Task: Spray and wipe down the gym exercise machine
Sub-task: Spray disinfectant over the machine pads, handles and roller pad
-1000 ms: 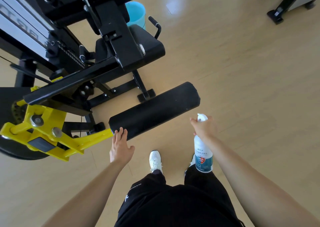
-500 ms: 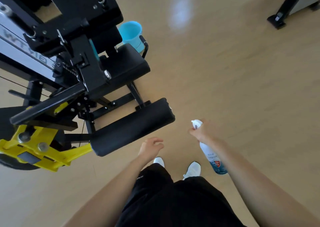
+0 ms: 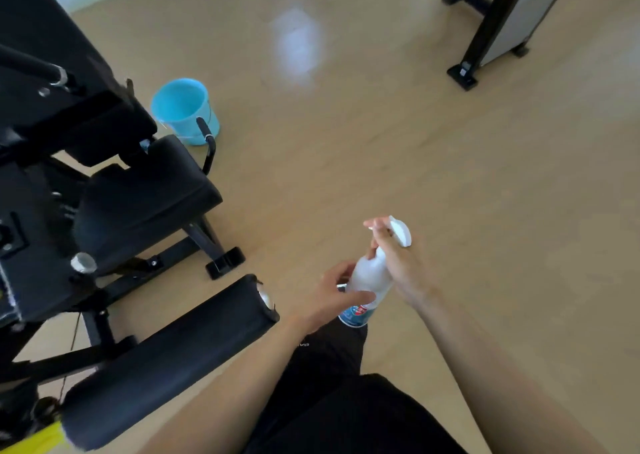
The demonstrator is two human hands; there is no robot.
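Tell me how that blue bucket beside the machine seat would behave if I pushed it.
The blue bucket looks like thin plastic, so probably light; it would likely slide on the glossy floor. It narrows toward its base, so a high push might tip it. Whether it holds water, I cannot tell.

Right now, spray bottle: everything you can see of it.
The spray bottle is white and plastic-looking, with a white trigger head and a blue label with a red badge near the base; the text is unreadable. It is held in the air, tilted, head up and away from the person. The right hand grips the neck below the head. The left hand holds the lower body, thumb across it. Nothing else touches it. Fill level cannot be seen.
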